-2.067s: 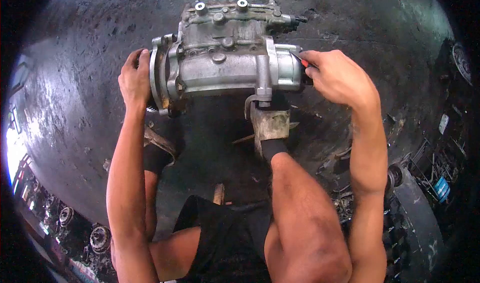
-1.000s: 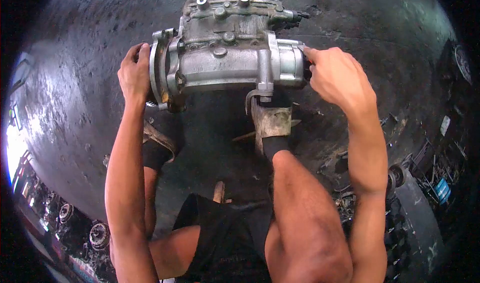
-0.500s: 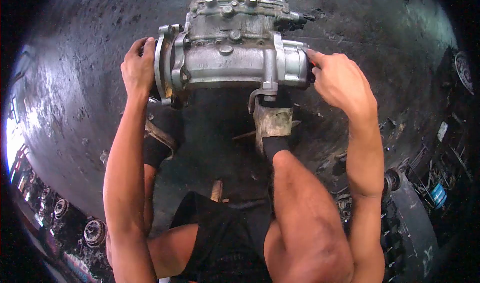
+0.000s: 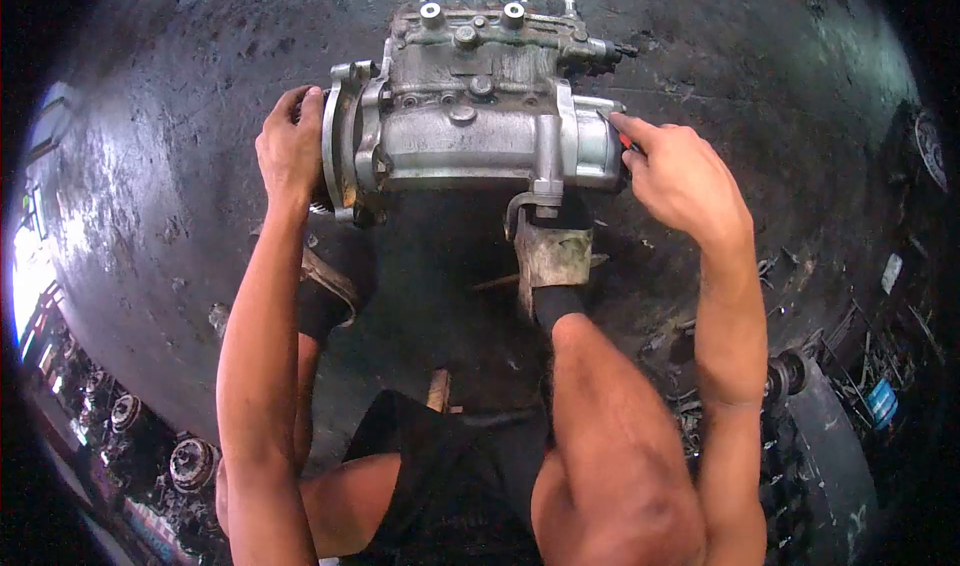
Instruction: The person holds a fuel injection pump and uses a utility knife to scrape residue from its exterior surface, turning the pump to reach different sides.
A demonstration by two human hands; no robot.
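A silver metal fuel injection pump (image 4: 465,141) lies on the dark floor in front of me, with bolts along its body. My left hand (image 4: 292,151) grips its left end behind the round flange (image 4: 335,151), fingers curled; part of what they touch there is hidden. At the opposite end, my right hand (image 4: 680,181) is closed around a tool of which only a bit of red (image 4: 627,141) shows. Its index finger reaches to the edge of the silver end housing (image 4: 595,146). The tool's tip and kind cannot be made out.
My sandalled foot (image 4: 560,256) is just below the pump's right side. Round metal parts (image 4: 192,464) and scrap lie at lower left. On the right are a blue packet (image 4: 883,403), a dark metal plate (image 4: 825,446) and loose debris.
The whole scene sits slightly lower and further right in view. Both hands keep their places at the pump's two ends; the right hand's fingers have shifted slightly.
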